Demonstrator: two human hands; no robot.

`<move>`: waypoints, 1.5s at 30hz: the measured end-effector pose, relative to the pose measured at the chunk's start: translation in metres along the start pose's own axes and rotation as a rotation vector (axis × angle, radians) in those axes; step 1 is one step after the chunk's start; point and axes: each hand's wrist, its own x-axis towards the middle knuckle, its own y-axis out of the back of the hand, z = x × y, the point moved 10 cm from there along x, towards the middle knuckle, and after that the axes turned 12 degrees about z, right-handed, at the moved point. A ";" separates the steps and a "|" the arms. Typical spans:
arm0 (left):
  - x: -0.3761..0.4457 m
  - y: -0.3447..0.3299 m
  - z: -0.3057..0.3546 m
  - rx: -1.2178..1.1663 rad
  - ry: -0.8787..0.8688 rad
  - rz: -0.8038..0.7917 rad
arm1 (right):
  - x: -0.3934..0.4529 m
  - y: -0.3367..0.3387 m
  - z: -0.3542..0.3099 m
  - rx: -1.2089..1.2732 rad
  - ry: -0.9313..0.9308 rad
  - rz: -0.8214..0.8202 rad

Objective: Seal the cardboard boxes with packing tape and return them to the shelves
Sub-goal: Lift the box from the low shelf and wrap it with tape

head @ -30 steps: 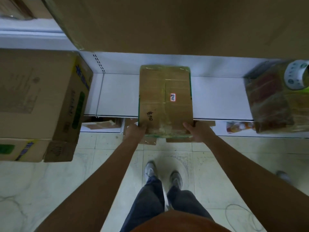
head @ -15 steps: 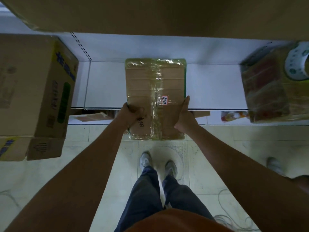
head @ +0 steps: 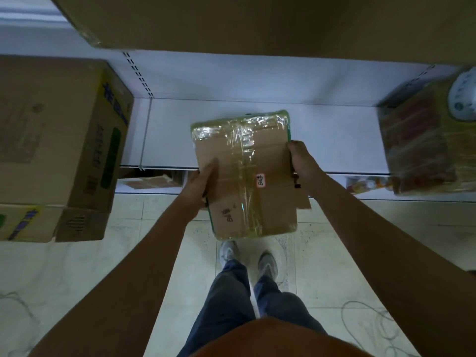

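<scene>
A small taped cardboard box with a white label and handwriting is held in front of the white shelf. Its far end reaches over the shelf board, its near end hangs out over the floor. My left hand grips its left edge, thumb lying on the top face. My right hand grips its right edge, fingers curled round the side. Clear tape runs lengthwise down the top and wraps the far end.
A large cardboard box stands on the shelf at the left, overhanging the edge. A plastic-wrapped box with a tape roll on it sits at the right. Another box fills the shelf above. Cables lie on the tiled floor.
The small box has come back toward me, out from the shelf. My hands have shifted from its near end to its left and right edges.
</scene>
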 end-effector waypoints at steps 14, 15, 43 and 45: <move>-0.088 0.036 0.050 -0.465 0.010 -0.092 | -0.104 0.058 -0.087 0.237 0.201 -0.107; -0.095 0.037 0.053 -0.448 -0.014 -0.108 | -0.113 0.060 -0.089 0.233 0.227 -0.133; -0.146 0.120 -0.007 -0.356 -0.113 0.020 | -0.168 -0.017 -0.016 0.408 0.081 -0.403; -0.136 0.126 0.001 -0.287 -0.147 -0.028 | -0.170 -0.026 -0.015 0.367 0.088 -0.353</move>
